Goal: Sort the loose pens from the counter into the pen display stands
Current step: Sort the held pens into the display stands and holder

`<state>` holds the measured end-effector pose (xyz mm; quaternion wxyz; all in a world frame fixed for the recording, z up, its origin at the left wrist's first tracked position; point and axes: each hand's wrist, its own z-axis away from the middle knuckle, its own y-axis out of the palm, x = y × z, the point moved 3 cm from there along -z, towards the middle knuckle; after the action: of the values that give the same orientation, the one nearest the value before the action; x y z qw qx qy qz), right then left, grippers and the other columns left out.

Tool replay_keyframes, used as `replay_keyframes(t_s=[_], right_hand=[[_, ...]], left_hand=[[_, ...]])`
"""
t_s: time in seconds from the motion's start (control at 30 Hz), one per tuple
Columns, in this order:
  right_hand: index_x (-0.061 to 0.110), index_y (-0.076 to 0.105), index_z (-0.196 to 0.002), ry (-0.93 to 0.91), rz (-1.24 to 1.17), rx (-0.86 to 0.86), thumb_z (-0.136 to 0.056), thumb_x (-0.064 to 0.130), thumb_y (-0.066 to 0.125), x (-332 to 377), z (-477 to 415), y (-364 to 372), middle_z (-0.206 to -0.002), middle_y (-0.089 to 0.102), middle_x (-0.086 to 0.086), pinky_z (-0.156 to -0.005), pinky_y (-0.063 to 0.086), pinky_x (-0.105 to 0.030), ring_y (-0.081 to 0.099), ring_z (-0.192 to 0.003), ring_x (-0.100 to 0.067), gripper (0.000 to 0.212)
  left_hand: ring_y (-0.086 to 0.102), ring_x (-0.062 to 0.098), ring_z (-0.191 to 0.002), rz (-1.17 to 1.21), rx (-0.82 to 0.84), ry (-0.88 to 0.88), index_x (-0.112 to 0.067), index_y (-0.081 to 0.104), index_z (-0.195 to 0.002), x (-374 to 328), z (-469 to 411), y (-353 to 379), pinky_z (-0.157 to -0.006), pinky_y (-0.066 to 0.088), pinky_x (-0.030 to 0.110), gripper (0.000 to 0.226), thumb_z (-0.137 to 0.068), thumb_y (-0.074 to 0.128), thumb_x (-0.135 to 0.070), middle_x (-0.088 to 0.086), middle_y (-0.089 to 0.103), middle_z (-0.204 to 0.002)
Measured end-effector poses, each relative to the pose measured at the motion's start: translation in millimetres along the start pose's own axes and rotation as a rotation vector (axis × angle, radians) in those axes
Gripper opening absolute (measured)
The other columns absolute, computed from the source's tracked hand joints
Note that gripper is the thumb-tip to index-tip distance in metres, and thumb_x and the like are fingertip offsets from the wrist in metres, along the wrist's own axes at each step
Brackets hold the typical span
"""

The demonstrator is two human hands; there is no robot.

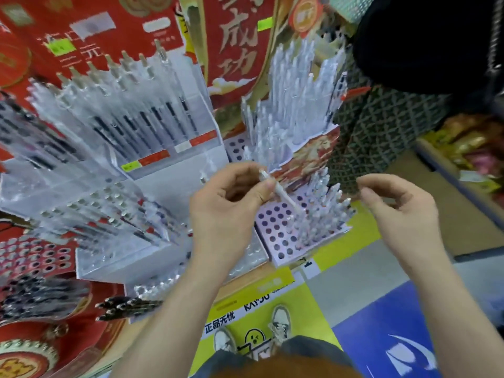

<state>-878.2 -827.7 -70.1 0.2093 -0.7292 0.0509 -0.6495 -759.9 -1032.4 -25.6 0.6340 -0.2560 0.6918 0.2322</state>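
Left hand [231,203] pinches a slim white plastic pen [278,190], tip angled over the pale pink perforated display stand [275,233] at frame centre, for seating in a free hole; right hand [401,211] is loosely curled, grasping nothing.

Clear pen [281,193] in left hand [229,211]

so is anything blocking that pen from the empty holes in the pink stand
Nothing visible does. The left hand holds the pen tip-down over the pink stand, whose open holes lie directly below; the standing pens crowd only its right side.
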Motion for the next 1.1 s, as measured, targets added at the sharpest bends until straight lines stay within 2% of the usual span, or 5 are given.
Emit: replay_keyframes(t_s=[0.2,0.4,0.57,0.87,1.1], right_hand=[[0.015,0.067,-0.118,0.200,-0.026,0.141,-0.098,0.009,0.055,-44.8,-12.7,3.2,-0.113,0.068,0.004,-0.077,0.043,-0.001,0.059,-0.091,0.015,0.024],[0.011,0.065,-0.124,0.229,-0.094,0.219,-0.100,0.009,0.051,-56.4,-17.8,8.5,-0.116,0.069,0.002,-0.082,0.045,-0.004,0.063,-0.107,-0.005,0.028],[0.031,0.064,-0.114,0.182,-0.109,0.277,-0.099,0.011,0.053,-57.4,-21.8,8.8,-0.112,0.069,0.011,-0.090,0.047,-0.013,0.063,-0.108,0.001,0.027],[0.039,0.061,-0.115,0.149,-0.057,0.325,-0.099,0.011,0.053,-58.0,-23.9,9.3,-0.116,0.067,0.013,-0.096,0.048,-0.024,0.061,-0.111,0.003,0.033],[0.019,0.062,-0.129,0.095,0.126,0.366,-0.099,0.013,0.053,-49.2,-23.5,13.1,-0.110,0.063,0.016,-0.075,0.037,0.002,0.052,-0.087,0.025,0.032]], left_hand=[[0.069,0.008,-0.080,-0.180,0.110,-0.026,-0.020,0.071,-0.091,35.9,-24.8,48.2,-0.079,0.055,0.024,0.014,-0.083,0.073,-0.008,-0.007,0.071,-0.081],[0.068,0.007,-0.080,-0.371,0.230,-0.009,-0.017,0.074,-0.091,74.7,-33.4,78.7,-0.084,0.055,0.035,0.011,-0.081,0.075,-0.011,-0.012,0.071,-0.080],[0.065,-0.002,-0.080,-0.462,0.291,0.008,-0.015,0.075,-0.098,84.2,-39.5,90.5,-0.086,0.053,0.026,0.017,-0.081,0.076,-0.016,-0.011,0.070,-0.085],[0.068,0.018,-0.085,-0.745,0.612,0.320,-0.012,0.076,-0.099,93.9,-32.1,102.3,-0.076,0.052,0.029,0.015,-0.088,0.066,-0.018,0.002,0.075,-0.093],[0.061,0.025,-0.086,-1.062,0.665,0.276,-0.021,0.073,-0.095,89.8,-41.2,114.4,-0.072,0.052,0.040,0.019,-0.091,0.055,-0.028,0.002,0.070,-0.089]])
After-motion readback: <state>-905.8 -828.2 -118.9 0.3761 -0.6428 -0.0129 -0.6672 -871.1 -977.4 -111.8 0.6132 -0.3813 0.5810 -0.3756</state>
